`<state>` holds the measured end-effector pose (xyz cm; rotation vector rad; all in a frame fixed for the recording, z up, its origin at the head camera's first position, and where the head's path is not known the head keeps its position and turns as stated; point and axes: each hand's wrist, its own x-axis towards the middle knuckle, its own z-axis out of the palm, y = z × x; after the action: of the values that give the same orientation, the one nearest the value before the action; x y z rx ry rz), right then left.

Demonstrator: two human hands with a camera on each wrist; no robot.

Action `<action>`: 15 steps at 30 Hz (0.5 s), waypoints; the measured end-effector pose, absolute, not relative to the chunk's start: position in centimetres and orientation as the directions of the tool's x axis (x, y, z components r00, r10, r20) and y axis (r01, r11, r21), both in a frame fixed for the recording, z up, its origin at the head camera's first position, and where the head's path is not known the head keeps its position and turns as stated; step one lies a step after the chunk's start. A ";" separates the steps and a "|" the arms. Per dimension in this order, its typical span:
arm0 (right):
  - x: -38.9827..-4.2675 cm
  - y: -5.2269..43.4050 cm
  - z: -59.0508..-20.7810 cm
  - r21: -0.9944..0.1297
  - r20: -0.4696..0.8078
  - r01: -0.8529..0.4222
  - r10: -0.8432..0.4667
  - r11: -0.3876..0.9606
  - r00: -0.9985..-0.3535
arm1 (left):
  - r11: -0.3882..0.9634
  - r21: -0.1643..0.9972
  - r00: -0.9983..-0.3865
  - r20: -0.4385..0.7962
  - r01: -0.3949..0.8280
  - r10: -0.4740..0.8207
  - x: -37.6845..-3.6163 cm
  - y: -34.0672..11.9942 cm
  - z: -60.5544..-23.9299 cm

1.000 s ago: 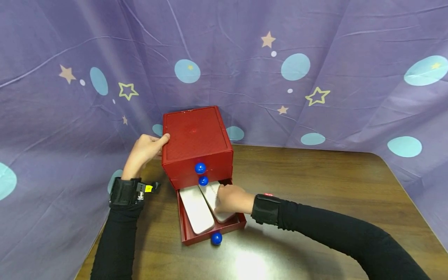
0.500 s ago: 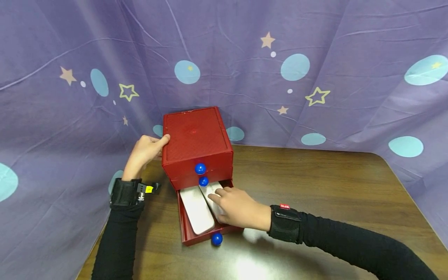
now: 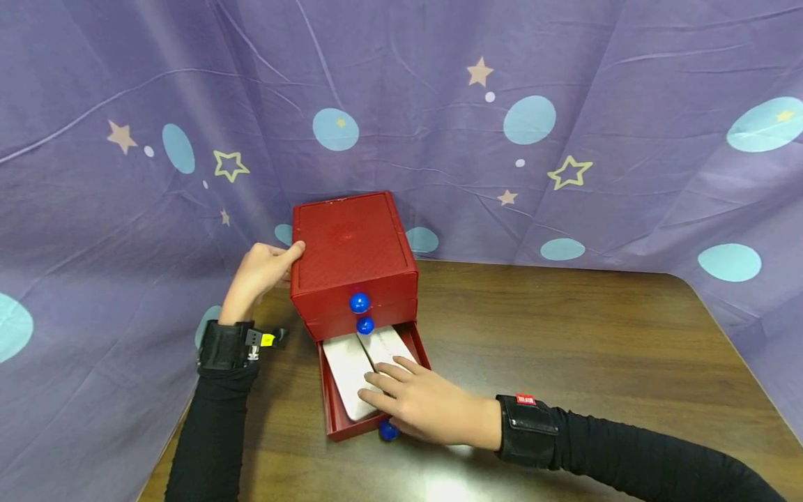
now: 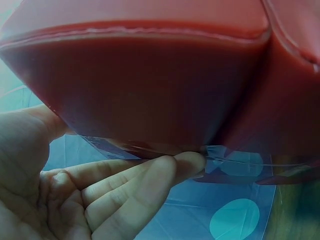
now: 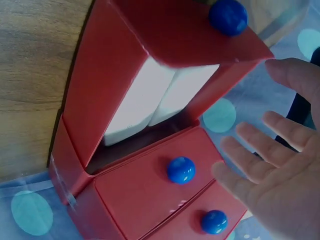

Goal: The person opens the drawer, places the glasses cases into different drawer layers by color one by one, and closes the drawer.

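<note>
A small red drawer box (image 3: 348, 240) stands on the table with its bottom drawer (image 3: 325, 397) pulled out. Inside lie two flat white objects with rounded corners, a left one (image 3: 343, 362) and a right one (image 3: 385, 343); the right one bears faint lettering. My left hand (image 3: 258, 273) holds the box at its left side, thumb on the top edge; in the left wrist view its fingers (image 4: 125, 195) reach against the red wall. My right hand (image 3: 429, 404) hovers over the drawer's front right corner, fingers spread and holding nothing. It hides parts of both white objects.
Blue ball knobs sit on the upper drawer fronts, one high (image 3: 360, 302) and one lower (image 3: 365, 325). Another blue knob (image 3: 388, 430) marks the pulled-out drawer's front. A purple patterned cloth (image 3: 401, 90) hangs behind the brown wooden table (image 3: 564, 328).
My right hand has come up off the right white object, its fingers straightening, and moved toward the drawer's front. The left hand and the box have stayed put.
</note>
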<state>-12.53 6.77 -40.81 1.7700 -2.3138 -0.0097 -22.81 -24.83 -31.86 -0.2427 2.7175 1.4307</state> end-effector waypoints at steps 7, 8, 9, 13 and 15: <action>-11.2 6.8 -42.2 0.371 0.185 -0.920 -0.981 0.128 -0.062 | 0.554 0.816 -0.986 -0.131 -0.167 -0.105 -22.7 -24.9 -31.8; -11.0 6.7 -42.4 0.404 0.188 -0.908 -0.982 0.109 -0.034 | 0.552 0.817 -0.986 -0.130 -0.166 -0.104 -22.7 -24.9 -31.7; -10.9 6.7 -42.6 0.438 0.193 -0.894 -0.981 0.092 -0.006 | 0.552 0.818 -0.986 -0.130 -0.165 -0.103 -22.7 -24.9 -31.7; -10.4 6.4 -43.6 0.537 0.215 -0.843 -0.972 0.036 0.095 | 0.547 0.822 -0.987 -0.121 -0.158 -0.104 -22.7 -24.8 -31.8; -10.2 6.4 -44.1 0.565 0.209 -0.825 -0.970 0.013 0.128 | 0.545 0.823 -0.987 -0.119 -0.158 -0.106 -22.8 -24.8 -31.9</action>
<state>-10.16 6.35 -44.06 1.8425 -1.7280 -0.3294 -22.78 -24.83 -31.85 -0.2317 2.7134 1.4541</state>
